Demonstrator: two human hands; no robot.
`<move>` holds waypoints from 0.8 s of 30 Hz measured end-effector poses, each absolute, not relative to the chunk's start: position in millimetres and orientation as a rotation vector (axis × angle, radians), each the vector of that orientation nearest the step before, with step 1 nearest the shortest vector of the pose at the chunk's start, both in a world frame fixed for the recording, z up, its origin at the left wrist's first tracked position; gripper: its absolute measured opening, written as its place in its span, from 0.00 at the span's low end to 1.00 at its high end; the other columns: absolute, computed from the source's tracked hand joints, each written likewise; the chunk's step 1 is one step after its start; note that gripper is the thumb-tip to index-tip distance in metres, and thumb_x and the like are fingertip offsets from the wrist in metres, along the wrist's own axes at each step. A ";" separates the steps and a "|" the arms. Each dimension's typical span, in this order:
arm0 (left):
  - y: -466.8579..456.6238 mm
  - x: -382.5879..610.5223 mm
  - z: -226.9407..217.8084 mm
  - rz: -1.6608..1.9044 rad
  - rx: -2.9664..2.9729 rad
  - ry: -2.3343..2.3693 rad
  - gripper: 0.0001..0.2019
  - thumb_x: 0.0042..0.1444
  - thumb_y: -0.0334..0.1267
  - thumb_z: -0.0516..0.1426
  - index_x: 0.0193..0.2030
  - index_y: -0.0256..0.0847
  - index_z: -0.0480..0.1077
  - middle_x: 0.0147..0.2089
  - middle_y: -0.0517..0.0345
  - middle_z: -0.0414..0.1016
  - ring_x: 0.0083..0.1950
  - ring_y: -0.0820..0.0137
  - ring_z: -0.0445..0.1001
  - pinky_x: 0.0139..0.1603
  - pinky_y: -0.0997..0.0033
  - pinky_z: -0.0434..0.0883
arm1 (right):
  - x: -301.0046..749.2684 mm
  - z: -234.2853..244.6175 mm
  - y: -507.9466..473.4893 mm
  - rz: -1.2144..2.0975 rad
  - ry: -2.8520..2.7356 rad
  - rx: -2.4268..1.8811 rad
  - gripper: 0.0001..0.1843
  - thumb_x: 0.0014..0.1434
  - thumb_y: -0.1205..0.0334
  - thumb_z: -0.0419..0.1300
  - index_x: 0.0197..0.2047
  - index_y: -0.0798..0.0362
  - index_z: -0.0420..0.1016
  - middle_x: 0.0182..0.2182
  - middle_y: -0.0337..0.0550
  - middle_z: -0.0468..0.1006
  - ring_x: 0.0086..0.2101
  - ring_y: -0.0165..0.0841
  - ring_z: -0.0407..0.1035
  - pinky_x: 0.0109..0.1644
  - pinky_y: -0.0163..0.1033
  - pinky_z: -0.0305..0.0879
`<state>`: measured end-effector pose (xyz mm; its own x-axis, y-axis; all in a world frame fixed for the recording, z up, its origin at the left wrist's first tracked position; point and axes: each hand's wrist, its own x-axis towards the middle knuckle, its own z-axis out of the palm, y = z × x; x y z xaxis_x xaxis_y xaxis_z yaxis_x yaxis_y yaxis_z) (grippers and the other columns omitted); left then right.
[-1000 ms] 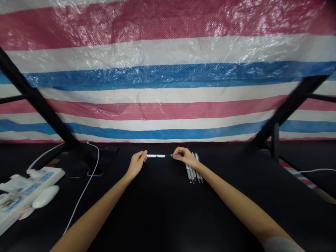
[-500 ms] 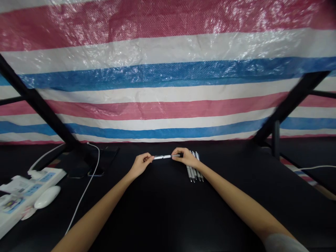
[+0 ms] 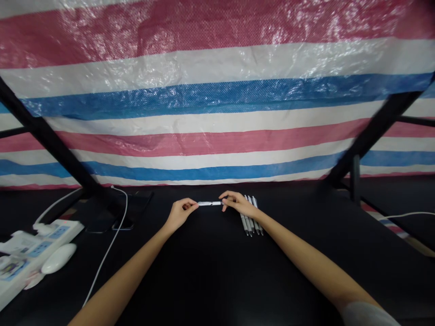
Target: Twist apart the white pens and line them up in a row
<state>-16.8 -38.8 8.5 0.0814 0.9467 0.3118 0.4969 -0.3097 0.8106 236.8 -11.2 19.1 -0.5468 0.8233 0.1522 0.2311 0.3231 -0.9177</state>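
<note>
A white pen [image 3: 210, 203] with a dark mark near its right part lies level between my two hands, just over the black table. My left hand [image 3: 180, 213] is closed, pinching the pen's left end with thumb and forefinger. Around the right end are the fingers of my right hand [image 3: 238, 203], closed in a loose grip with the forefinger raised; that end is hidden by them. Several grey-and-white pens [image 3: 251, 224] lie side by side under and beside my right wrist, tips toward me, partly covered by the hand.
At the left are a white power strip [image 3: 41, 253] with plugs, a white rounded object [image 3: 59, 258] and a white cable [image 3: 112, 244]. Dark flat devices [image 3: 124, 222] lie behind it. Black frame legs [image 3: 64, 158] and a striped sheet [image 3: 210, 145] stand at the back of the black table [image 3: 204, 280].
My right hand's fingers have shifted, the forefinger lifting and spreading from the pen's right end. The grey end seen before is now hidden. My left hand keeps its pinch; the view moved slightly.
</note>
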 end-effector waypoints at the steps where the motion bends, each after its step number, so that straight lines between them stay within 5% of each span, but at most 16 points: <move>1: -38.8 -16.8 8.5 1.161 1.855 1.412 0.10 0.46 0.43 0.60 0.27 0.38 0.75 0.23 0.60 0.72 0.25 0.73 0.66 0.29 0.73 0.62 | 236.8 19.4 -11.5 1.221 -1.974 -0.926 0.19 0.59 0.48 0.53 0.44 0.55 0.69 0.23 0.41 0.78 0.25 0.31 0.68 0.32 0.35 0.57; 7: -37.7 -16.8 8.3 1.198 1.761 1.350 0.10 0.44 0.43 0.61 0.28 0.38 0.75 0.21 0.60 0.72 0.23 0.74 0.66 0.27 0.74 0.62 | 237.0 19.3 -12.4 1.204 -1.956 -0.924 0.22 0.62 0.46 0.46 0.45 0.55 0.68 0.17 0.37 0.73 0.23 0.31 0.67 0.34 0.36 0.59; 14: -35.6 -19.8 9.1 1.287 1.519 1.311 0.13 0.42 0.47 0.63 0.28 0.37 0.74 0.25 0.57 0.75 0.27 0.72 0.70 0.29 0.74 0.65 | 236.8 9.0 -4.9 1.128 -1.841 -0.928 0.18 0.48 0.53 0.64 0.39 0.52 0.67 0.26 0.35 0.70 0.28 0.30 0.67 0.34 0.35 0.60; 20: -36.5 -20.5 11.1 1.280 1.505 1.294 0.14 0.42 0.48 0.63 0.28 0.37 0.74 0.27 0.56 0.75 0.28 0.72 0.71 0.30 0.74 0.66 | 237.1 10.8 -4.3 1.113 -1.879 -0.920 0.13 0.52 0.52 0.61 0.33 0.54 0.70 0.26 0.39 0.73 0.30 0.31 0.68 0.38 0.38 0.61; 24: -37.1 -20.0 10.9 1.272 1.501 1.281 0.14 0.42 0.47 0.63 0.29 0.37 0.74 0.27 0.56 0.75 0.30 0.71 0.72 0.32 0.73 0.67 | 237.7 14.1 -6.2 1.063 -1.965 -0.950 0.20 0.59 0.48 0.53 0.24 0.54 0.70 0.24 0.41 0.73 0.30 0.32 0.68 0.41 0.39 0.60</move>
<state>-20.0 -37.1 10.9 -0.0059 0.9798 0.2000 0.2067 -0.1945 0.9589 237.7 -6.2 14.1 -0.4866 0.8430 0.2293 0.2696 0.3945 -0.8784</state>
